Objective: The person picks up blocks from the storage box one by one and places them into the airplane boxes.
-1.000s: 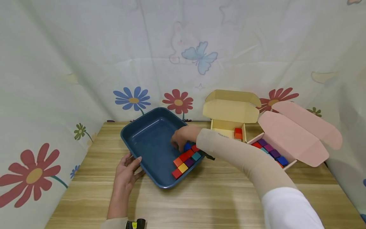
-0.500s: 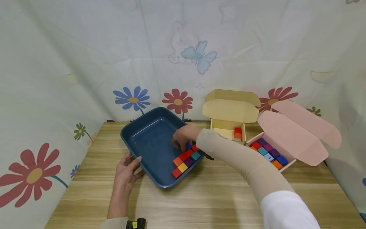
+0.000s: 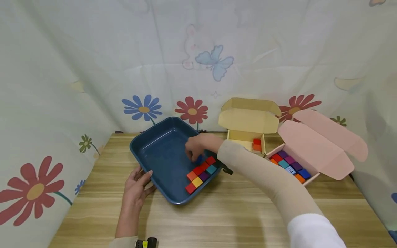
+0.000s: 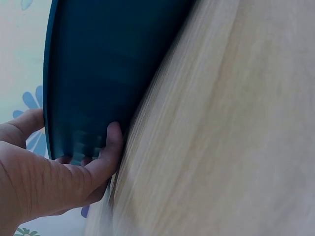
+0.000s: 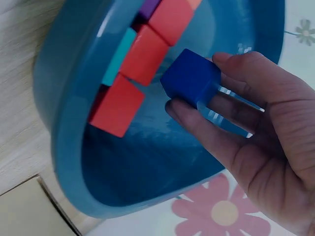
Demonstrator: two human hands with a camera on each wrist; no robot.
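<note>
My right hand (image 3: 198, 144) is over the inside of a dark blue plastic basin (image 3: 155, 179). Between thumb and fingers it pinches a blue cube (image 5: 189, 76), seen large in the right wrist view. Beside that cube, along the basin's right wall, lie two rows of coloured cubes: a red cube (image 5: 118, 105), a teal cube (image 3: 211, 169), a purple cube (image 3: 203, 176), a yellow cube (image 3: 196, 182) and more reds. With its thumb at the rim and its fingers against the outer wall, my left hand (image 3: 136, 187) grips the basin's left side.
Behind the right forearm stands an open yellow box (image 3: 249, 120) with red and orange cubes at its right end. Right of it, an open pink box (image 3: 316, 177) holds several coloured cubes. A flowered curtain (image 3: 93, 69) hangs behind the wooden table (image 3: 192, 224).
The blue cube has shifted slightly left, away from the red cubes, in my right hand's pinch. More of the pink box's cubes show past the forearm. The left hand stays on the basin.
</note>
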